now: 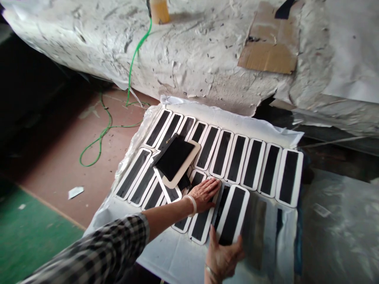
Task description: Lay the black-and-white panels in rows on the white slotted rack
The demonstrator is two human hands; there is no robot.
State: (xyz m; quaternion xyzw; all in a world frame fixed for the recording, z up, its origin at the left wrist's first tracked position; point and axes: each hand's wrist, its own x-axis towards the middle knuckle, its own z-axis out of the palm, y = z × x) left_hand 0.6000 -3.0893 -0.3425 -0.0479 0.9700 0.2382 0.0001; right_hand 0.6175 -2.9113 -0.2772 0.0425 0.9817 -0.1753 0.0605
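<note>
From here I'm seeing the right hand [224, 254] gripping a white-edged panel [233, 213] by its near end, thumb opposite fingers, just right of a neighbouring panel [200, 225] where the left hand [204, 195] is lying flat, fingers extended; keeping edges parallel is probably helping

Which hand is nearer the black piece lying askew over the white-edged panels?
Left. The left hand rests on a white-edged panel, below and right of the black piece; the right hand, farther that way, holds another panel.
</note>
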